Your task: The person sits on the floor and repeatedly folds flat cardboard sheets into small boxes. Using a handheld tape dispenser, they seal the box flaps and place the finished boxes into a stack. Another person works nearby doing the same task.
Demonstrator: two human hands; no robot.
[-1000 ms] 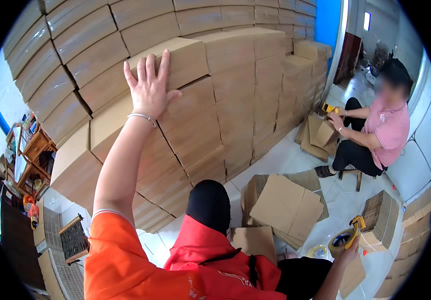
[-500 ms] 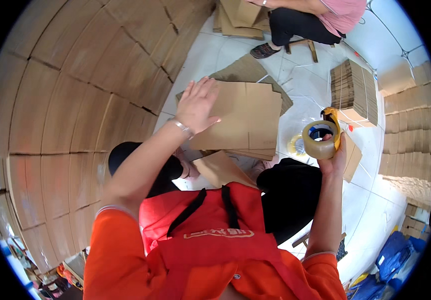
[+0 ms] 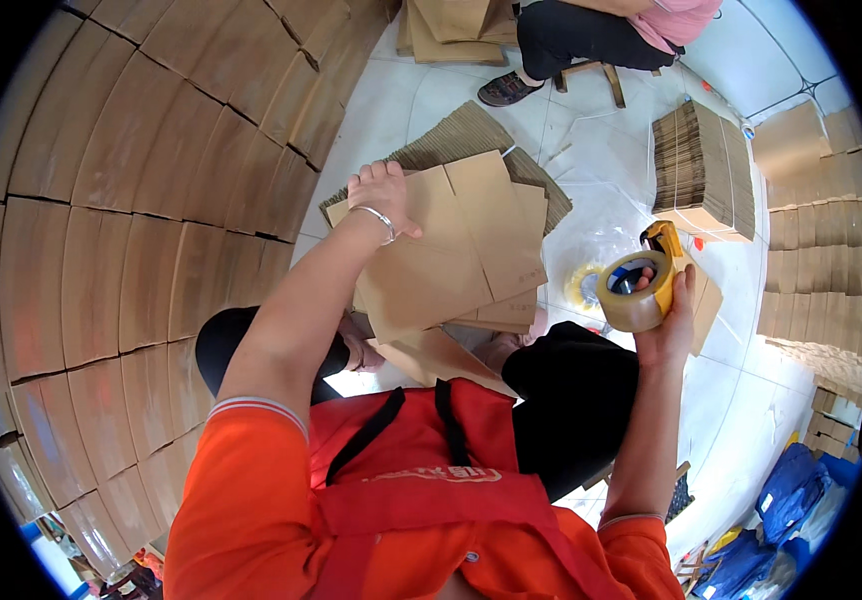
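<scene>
With fingers bent over its far left edge and the thumb on top, my left hand is closed on a flat folded cardboard box. That box lies askew over more flat cardboard between my knees. My right hand holds a yellow tape dispenser with a wide roll of clear tape on it, out to the right. Part of my fingers shows through the roll's core.
Stacked cartons wall the left side. A strapped bundle of flat cardboard stands at right, with cardboard piles beyond. A tape roll lies on the floor. Ahead, a person in black trousers sits on a low stool.
My left hand has gone from lying flat to gripping the box's edge. The box has turned anticlockwise and slid slightly nearer and left. My right hand still holds the dispenser, slightly tilted.
</scene>
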